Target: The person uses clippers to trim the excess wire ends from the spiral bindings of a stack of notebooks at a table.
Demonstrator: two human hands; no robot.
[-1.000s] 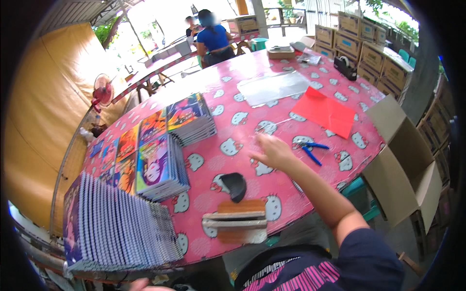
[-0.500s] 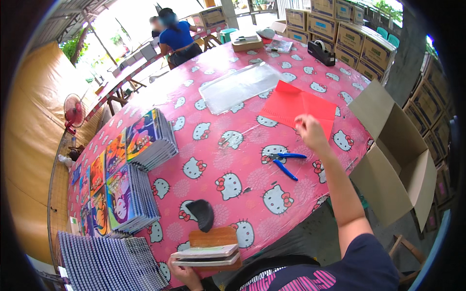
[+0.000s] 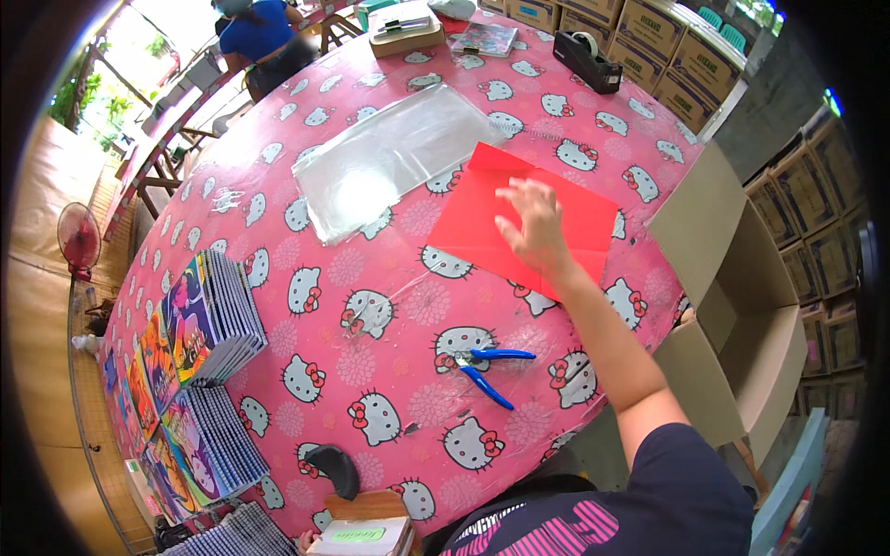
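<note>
My right hand (image 3: pixel 534 225) is open over a red sheet (image 3: pixel 477 208), thumb and fingers apart. The sheet lies on the table with fold lines across it; whether my palm touches it I cannot tell. At the bottom edge, the fingers of my left hand (image 3: pixel 307 540) curl at the left side of a small white-edged block (image 3: pixel 366 537) with a wooden piece (image 3: pixel 367 505) behind it; the rest of that hand is out of view. Blue-handled cutting pliers (image 3: pixel 489 369) lie with handles apart, nearer me than the sheet. Beyond the sheet runs a thin spiral coil (image 3: pixel 547 136).
Clear plastic sheets (image 3: pixel 371 171) lie left of the red sheet. Stacked spiral notebooks (image 3: pixel 199 324) stand at the left, a black curved object (image 3: pixel 334 470) near me. An open carton (image 3: pixel 742 343) is at the right, a tape dispenser (image 3: pixel 588 63) far back. A person in blue (image 3: pixel 264 42) is beyond the table.
My right hand has gone from a pinch at the sheet's near edge to spread fingers over its middle. The view has shifted, leaving my left hand mostly cut off.
</note>
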